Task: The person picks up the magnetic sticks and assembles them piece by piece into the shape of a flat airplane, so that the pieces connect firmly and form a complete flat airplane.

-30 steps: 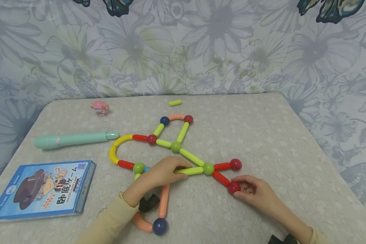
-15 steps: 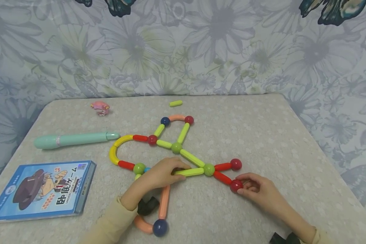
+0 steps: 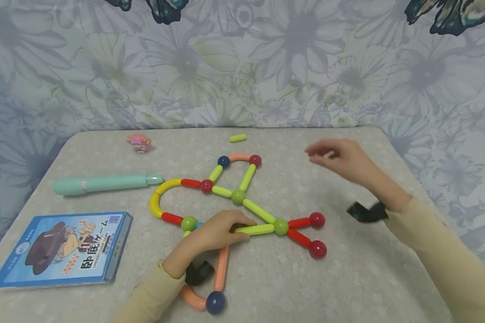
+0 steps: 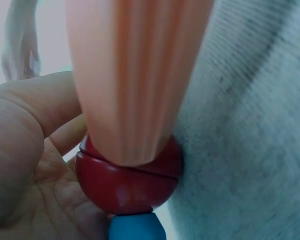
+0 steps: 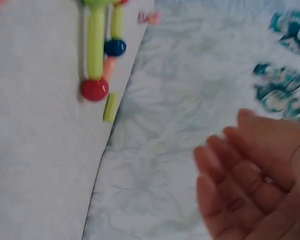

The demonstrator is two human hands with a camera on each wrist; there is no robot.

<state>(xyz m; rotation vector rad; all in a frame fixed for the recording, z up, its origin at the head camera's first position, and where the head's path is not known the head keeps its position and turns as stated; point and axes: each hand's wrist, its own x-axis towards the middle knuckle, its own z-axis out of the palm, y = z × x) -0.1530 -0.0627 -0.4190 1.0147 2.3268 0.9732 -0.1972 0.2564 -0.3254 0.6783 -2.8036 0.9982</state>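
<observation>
On the table lies a flat figure of magnetic sticks and balls. My left hand point(image 3: 222, 229) pinches the left end of a yellow-green magnetic stick point(image 3: 258, 229) that joins a green ball point(image 3: 280, 227). Beside the left palm, in the left wrist view, are a red ball point(image 4: 127, 180), a thick orange stick point(image 4: 135, 75) and the end of a blue stick point(image 4: 136, 227); the hand hides most of this joint from the head view. Raised above the table's right side, my right hand point(image 3: 343, 161) holds nothing, its fingers loosely bent. Two red balls point(image 3: 317, 249) end the figure's red sticks.
A loose short yellow-green stick point(image 3: 238, 138) lies near the back edge, with a pink figurine point(image 3: 139, 142) farther left. A mint-green pen-shaped object point(image 3: 105, 184) and a blue game box point(image 3: 64, 249) lie at left. A floral wall covering point(image 3: 242, 67) rises behind.
My right hand has left the lower red ball and moved up and back over the table. My left hand keeps its place on the stick. The head view has shifted slightly.
</observation>
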